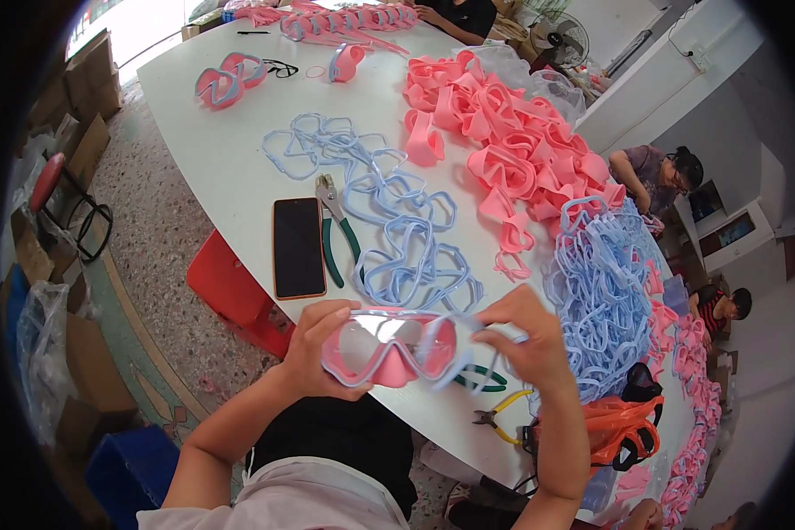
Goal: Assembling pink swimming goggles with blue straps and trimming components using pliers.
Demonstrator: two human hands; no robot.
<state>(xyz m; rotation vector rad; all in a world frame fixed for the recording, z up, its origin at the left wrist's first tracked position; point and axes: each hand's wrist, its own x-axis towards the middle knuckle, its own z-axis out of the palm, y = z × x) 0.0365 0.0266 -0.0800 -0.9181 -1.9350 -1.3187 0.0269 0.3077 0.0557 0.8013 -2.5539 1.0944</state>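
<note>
Above the white table (238,168), the left hand (314,340) and right hand (526,344) both grip a pink, clear-lensed swim mask (387,347) with a pale blue frame.

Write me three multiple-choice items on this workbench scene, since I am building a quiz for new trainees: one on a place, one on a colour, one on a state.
1. Where does the smartphone lie?
A. Beside the green-handled pliers on the table
B. On the red stool
C. Under the pink skirts

2. What colour is the soft skirt of the swim mask in the hands?
A. Yellow
B. Pink
C. Black

3. How is the swim mask held?
A. Lying on the table untouched
B. In one hand only
C. Gripped by both hands above the table edge

Answers:
1 A: the smartphone lies flat on the white table, just left of the green-handled pliers.
2 B: the swim mask has a pink skirt with a pale blue frame.
3 C: the left hand grips its left end and the right hand its right end.
</note>
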